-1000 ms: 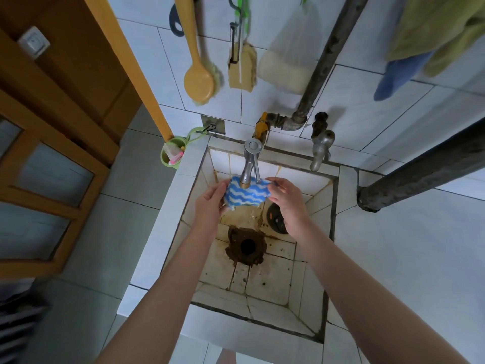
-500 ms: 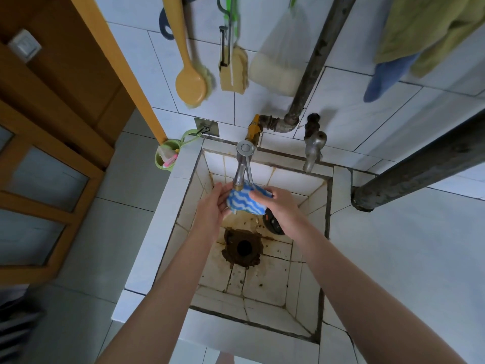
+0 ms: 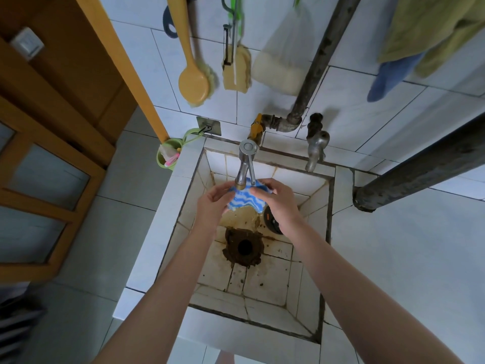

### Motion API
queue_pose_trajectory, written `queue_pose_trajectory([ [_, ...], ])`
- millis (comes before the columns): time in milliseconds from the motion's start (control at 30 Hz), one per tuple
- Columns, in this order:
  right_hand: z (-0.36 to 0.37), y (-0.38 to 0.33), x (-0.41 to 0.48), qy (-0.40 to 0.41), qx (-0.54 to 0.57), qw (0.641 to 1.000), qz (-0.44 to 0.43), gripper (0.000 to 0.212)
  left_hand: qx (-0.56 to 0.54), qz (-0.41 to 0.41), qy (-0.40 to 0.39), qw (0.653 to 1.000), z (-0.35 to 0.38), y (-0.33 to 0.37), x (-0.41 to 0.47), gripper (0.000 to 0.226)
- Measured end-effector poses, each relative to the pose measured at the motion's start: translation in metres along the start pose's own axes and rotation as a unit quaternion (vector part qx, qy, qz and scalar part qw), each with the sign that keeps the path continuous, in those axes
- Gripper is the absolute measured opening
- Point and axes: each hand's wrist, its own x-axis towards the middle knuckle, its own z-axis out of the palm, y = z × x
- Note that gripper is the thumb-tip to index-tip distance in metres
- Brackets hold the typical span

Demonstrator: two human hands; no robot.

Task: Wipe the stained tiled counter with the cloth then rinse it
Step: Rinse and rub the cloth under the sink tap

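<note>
In the head view, our left grip (image 3: 212, 203) and right grip (image 3: 278, 201) both grasp the blue-and-white striped cloth (image 3: 244, 200), one at each side, with fingers curled over its edges. We hold the cloth just under the spout of the steel tap (image 3: 245, 164), above the stained tiled sink (image 3: 181, 185) and its rusty drain (image 3: 245, 248). The white table (image 3: 393, 248) lies to the right of the sink. A yellow brush (image 3: 193, 82) hangs on the wall.

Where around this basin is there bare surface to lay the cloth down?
Widest bare patch: the white counter right of the basin, below the dark pipe. The basin's front rim and left rim are bare but narrow. Crowded under the faucet, where left hand and right hand hold the cloth.
</note>
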Motion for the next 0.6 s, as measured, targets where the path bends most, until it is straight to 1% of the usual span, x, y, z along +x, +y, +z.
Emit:
queue_pose_trajectory([
  [100,0.006,0.002,0.000,0.008,-0.033,0.999,-0.035,0.017,0.001,-0.013,0.016,1.000,-0.005,-0.002,0.001,0.015],
  [167,0.011,0.007,-0.001,0.002,-0.057,0.996,-0.063,0.017,0.022,-0.018,0.045,0.999,-0.009,-0.002,0.001,0.014],
  [233,0.016,0.011,-0.004,0.015,-0.060,0.996,-0.071,0.018,0.023,-0.043,0.066,0.997,-0.011,-0.001,0.002,0.016],
  [300,0.021,0.018,-0.007,0.039,-0.083,0.993,-0.077,0.018,0.002,-0.094,0.057,0.994,-0.011,0.003,0.003,0.024],
  [367,0.026,0.026,-0.014,0.034,-0.135,0.985,-0.098,0.022,-0.039,-0.138,0.019,0.990,-0.009,0.007,0.003,0.029],
  [433,0.031,0.030,-0.023,0.001,-0.172,0.979,-0.111,0.026,-0.062,-0.131,-0.011,0.989,-0.008,0.007,0.003,0.026],
  [467,0.032,0.030,-0.027,-0.017,-0.179,0.977,-0.114,0.028,-0.055,-0.117,-0.014,0.991,-0.008,0.006,0.004,0.024],
  [533,0.031,0.031,-0.028,-0.053,-0.187,0.974,-0.118,0.029,-0.025,-0.091,-0.002,0.996,-0.010,0.001,0.005,0.022],
  [600,0.025,0.030,-0.027,-0.073,-0.166,0.978,-0.100,0.024,-0.004,-0.081,0.014,0.997,-0.014,-0.002,0.007,0.021],
])
